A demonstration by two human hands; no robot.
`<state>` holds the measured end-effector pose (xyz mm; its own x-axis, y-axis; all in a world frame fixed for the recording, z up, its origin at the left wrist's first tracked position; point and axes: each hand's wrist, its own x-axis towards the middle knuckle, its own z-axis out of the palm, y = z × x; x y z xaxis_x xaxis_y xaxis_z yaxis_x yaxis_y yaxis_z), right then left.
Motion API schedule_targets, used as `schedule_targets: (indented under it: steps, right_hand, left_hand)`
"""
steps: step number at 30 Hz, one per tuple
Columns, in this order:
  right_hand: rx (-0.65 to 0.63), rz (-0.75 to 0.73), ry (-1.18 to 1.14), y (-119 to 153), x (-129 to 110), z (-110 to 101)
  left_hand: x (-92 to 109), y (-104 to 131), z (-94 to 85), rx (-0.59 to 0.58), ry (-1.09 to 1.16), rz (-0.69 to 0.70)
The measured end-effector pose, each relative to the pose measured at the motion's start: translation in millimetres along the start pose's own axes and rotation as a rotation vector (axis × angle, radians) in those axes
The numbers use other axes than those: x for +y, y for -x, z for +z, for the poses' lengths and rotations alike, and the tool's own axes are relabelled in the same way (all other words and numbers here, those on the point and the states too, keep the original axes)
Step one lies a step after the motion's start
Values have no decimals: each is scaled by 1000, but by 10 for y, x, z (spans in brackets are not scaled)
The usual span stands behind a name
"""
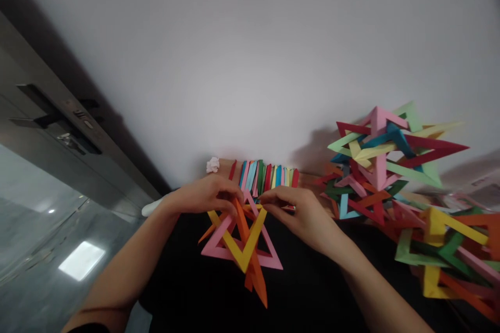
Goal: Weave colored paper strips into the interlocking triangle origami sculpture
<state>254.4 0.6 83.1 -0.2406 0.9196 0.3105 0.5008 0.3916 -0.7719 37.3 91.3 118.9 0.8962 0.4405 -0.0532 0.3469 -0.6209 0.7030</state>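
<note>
An origami star of interlocked folded-paper triangles point(245, 259), in pink, yellow and orange, hangs between my two hands above my dark clothing. My left hand point(213, 195) pinches its upper left part, where an orange strip passes between thumb and fingers. At the upper right, the fingertips of my right hand point(299, 208) close on the tip of the yellow triangle. The far side of the star is partly hidden behind the fingers. Just beyond my hands stands a row of folded paper strips point(269, 174) in many colours.
Finished multicoloured paper stars point(385, 145) are piled on the right, with another star point(449, 255) nearer me. A crumpled white paper point(213, 165) lies at the row's left end. A pale wall point(250, 62) rises behind, and a door with a handle point(54, 119) is at left.
</note>
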Motion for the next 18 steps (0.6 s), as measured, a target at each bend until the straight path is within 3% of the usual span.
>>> schedule_targets:
  steps: [6,11,15,18]
  right_hand:
    - [29,26,16,60,28,-37]
    - [234,124,-52,175,239,-12]
    - [491,243,-253,406,499,241]
    - [526,247,-387,597,602,516]
  left_hand:
    - [-88,-30,-79,-20,188,-69]
    - [-244,47,-103,86,293,-181]
    - [-370,114,-77,192,355,-210]
    - [-461,140,-50,247,403,-240]
